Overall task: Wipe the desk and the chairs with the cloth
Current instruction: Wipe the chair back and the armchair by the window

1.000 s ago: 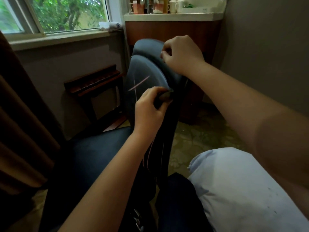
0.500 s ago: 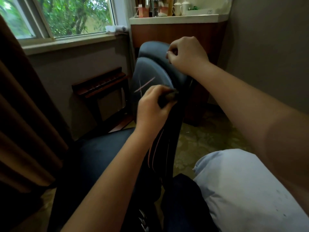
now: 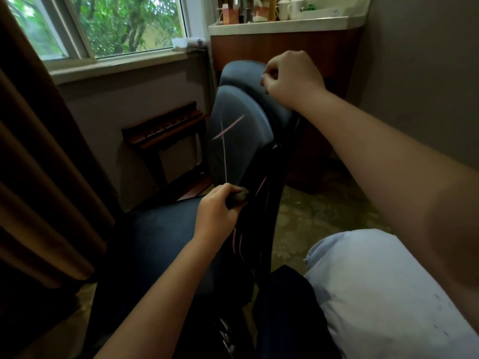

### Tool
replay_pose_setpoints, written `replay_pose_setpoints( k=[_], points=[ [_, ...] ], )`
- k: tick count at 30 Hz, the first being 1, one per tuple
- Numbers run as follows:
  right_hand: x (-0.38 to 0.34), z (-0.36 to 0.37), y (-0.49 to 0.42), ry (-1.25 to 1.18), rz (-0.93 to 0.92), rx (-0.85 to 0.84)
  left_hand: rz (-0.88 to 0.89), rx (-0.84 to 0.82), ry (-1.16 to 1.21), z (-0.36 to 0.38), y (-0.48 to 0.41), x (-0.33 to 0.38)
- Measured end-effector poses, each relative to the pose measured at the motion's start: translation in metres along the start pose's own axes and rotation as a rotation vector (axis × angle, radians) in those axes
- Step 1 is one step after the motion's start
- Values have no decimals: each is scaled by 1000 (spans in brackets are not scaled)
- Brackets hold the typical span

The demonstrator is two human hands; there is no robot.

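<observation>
Most of the small dark grey cloth (image 3: pixel 240 196) is buried inside the left hand (image 3: pixel 215 213), whose fingers are curled tightly round it, so only a crumpled end pokes out past the thumb; its shape and size are hard to make out. That end presses against the lower side edge of the backrest of the dark blue padded chair (image 3: pixel 241 141) with thin pink stitched lines, just above the seat (image 3: pixel 160 242). The right hand (image 3: pixel 293 76) sits on the top of the headrest, fingers curled over its edge in a closed grip; the fingertips tuck under the palm and cannot be seen. The chair's base is cut off below and blurred in shadow. A pale blue garment (image 3: pixel 375 294) on the person fills the lower right corner. The floor is a green patterned carpet (image 3: pixel 324 211). Behind the chair stands a brown wooden cabinet (image 3: pixel 272 47) with a white top carrying white cups (image 3: pixel 287 6) and bottles too small to identify. A slatted dark wooden rack (image 3: pixel 166 128) stands under the window (image 3: pixel 124 24), a brown curtain (image 3: pixel 39 177) hangs at the left, and a grey wall (image 3: pixel 420 73) closes the right.
</observation>
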State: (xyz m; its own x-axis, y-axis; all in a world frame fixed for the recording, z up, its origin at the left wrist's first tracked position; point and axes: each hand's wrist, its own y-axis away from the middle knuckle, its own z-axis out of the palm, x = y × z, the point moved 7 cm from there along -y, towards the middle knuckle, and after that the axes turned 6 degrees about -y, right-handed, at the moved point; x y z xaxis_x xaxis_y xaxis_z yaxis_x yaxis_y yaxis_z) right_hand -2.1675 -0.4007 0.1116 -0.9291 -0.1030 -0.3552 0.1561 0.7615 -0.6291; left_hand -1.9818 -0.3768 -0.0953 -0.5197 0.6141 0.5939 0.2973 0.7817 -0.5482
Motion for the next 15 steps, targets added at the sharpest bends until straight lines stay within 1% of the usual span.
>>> replay_pose_setpoints(
  k=[2,4,6,9,13,15],
  points=[
    [-1,0,0,4,2,3,51,81,70,-13,-12,24],
    [0,-1,1,6,4,2,139,157,130,-21,-30,55],
    [1,-1,1,6,0,7,186,177,131,-19,-46,75],
    [4,-2,1,7,5,7,144,165,121,-4,-44,73],
    [6,-1,2,-6,-2,10,84,128,116,9,-17,41],
    [5,0,2,1,-5,17,12,101,69,13,-2,21]
  ],
)
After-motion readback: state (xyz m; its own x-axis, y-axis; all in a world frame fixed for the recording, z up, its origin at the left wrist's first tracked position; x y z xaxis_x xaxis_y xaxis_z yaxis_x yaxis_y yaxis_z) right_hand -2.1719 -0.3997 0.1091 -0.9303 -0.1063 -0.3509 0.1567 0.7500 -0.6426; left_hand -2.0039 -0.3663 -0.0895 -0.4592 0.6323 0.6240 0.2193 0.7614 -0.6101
